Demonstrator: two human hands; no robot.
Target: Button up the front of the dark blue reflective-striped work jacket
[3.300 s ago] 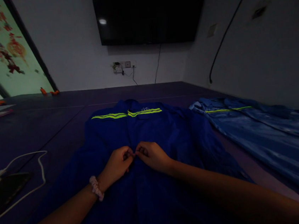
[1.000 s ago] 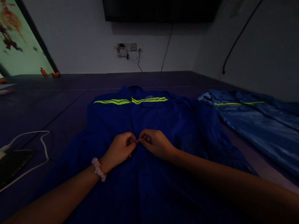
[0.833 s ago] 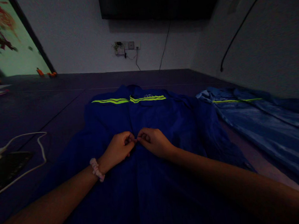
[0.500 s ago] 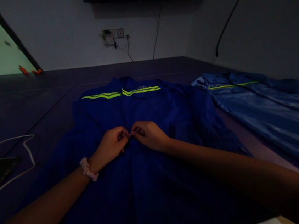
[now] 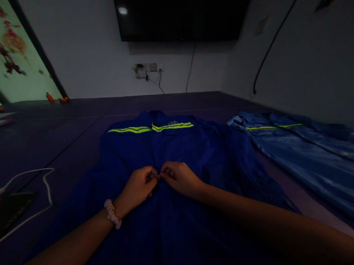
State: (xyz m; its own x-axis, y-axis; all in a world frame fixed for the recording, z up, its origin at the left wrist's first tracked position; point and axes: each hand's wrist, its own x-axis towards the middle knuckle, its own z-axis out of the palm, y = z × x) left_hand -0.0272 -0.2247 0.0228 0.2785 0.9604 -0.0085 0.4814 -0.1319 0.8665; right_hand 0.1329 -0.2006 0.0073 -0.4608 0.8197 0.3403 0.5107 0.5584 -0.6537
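A dark blue work jacket (image 5: 197, 147) lies spread out in front of me, its collar away from me and yellow-green reflective strips across the chest. My left hand (image 5: 141, 183), with a pale scrunchie (image 5: 112, 214) at the wrist, pinches the jacket's front placket about mid-chest. From the other side my right hand (image 5: 182, 179) pinches the same front edge. The fingertips of both hands meet at the centre line. Whatever small part of the placket sits between them is too dark and covered to make out.
On the right lies a lighter blue garment (image 5: 306, 157) with a yellow strip. A white cable (image 5: 48, 184) curls beside a dark flat device (image 5: 11, 215) at left. Behind are a wall-mounted television (image 5: 183, 13), wall sockets (image 5: 149, 68) and a hanging black cable (image 5: 277, 33).
My view has tilted upward, so more of the television shows and everything sits lower in the picture. Both hands stay pinched at the same place on the jacket front.
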